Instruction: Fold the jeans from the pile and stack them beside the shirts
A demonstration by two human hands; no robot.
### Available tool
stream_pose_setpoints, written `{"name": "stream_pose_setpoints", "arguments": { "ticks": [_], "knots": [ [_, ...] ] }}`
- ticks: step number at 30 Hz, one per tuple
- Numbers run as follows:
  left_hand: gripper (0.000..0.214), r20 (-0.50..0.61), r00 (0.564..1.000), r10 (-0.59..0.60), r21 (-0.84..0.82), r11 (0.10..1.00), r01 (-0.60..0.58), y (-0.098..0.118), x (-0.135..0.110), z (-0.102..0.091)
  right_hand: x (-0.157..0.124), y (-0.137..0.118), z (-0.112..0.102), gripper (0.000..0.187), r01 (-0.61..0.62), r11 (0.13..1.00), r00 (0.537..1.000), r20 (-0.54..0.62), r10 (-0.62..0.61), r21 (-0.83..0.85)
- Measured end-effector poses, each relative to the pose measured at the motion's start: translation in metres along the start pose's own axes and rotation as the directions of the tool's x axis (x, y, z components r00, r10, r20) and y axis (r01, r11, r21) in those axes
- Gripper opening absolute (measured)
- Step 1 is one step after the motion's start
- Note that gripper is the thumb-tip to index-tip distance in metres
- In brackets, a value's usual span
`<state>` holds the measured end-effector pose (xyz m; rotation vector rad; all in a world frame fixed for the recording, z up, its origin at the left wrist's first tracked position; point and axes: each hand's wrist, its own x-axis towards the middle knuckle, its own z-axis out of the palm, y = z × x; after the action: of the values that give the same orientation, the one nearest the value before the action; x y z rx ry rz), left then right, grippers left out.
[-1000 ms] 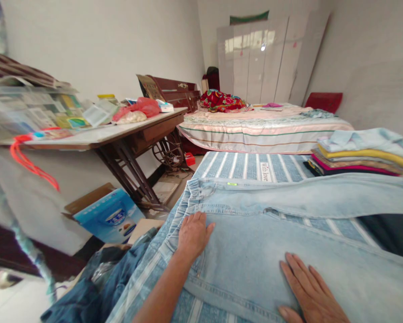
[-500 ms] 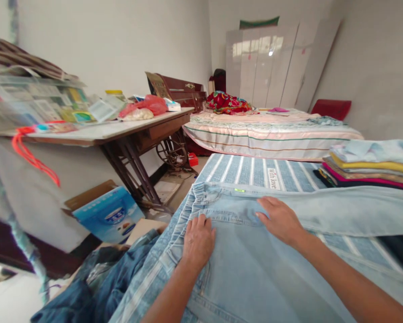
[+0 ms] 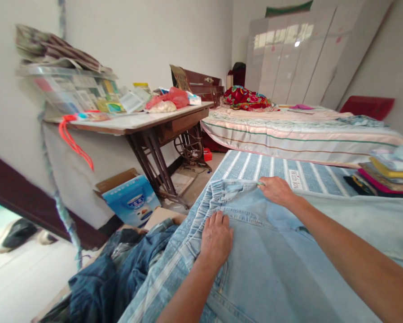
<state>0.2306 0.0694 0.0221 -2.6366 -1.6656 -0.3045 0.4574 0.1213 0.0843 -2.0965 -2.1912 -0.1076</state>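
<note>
Light-blue jeans [image 3: 272,269] with a gathered elastic waistband [image 3: 206,215] lie spread over a blue-and-white striped cover [image 3: 243,163]. My left hand [image 3: 216,235] rests on the jeans just beside the waistband, its fingers stretched out and lying flat. At the far edge of the jeans, my right hand [image 3: 276,189] pinches the denim between thumb and fingers, where a bit of green tag shows. The far trouser leg runs off to the right behind my right forearm.
Folded clothes [image 3: 390,175] are stacked at the right. Dark-blue denim clothing [image 3: 110,273] is heaped at lower left, near a blue carton [image 3: 136,199]. A cluttered sewing-machine table [image 3: 134,121] stands on the left, and another bed [image 3: 299,137] lies beyond.
My right hand has moved from lying on the denim to the far edge and closed on it. The left hand stays by the waistband. The whole view has shifted left.
</note>
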Motion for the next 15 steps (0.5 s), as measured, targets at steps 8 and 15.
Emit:
{"name": "stream_pose_setpoints", "arguments": {
  "ticks": [8, 15],
  "knots": [
    [0.042, 0.037, 0.995, -0.088, -0.338, 0.936, 0.095, -0.01, 0.001, -0.004, -0.063, -0.016, -0.055, 0.026, 0.111, 0.984, 0.994, 0.0, -0.113, 0.138],
    [0.022, 0.096, 0.968, -0.232, -0.8, 0.561, 0.214, -0.033, 0.009, -0.014, -0.126, -0.045, -0.04, 0.029, 0.144, 0.939, 0.975, 0.116, -0.188, 0.311]
  ]
}}
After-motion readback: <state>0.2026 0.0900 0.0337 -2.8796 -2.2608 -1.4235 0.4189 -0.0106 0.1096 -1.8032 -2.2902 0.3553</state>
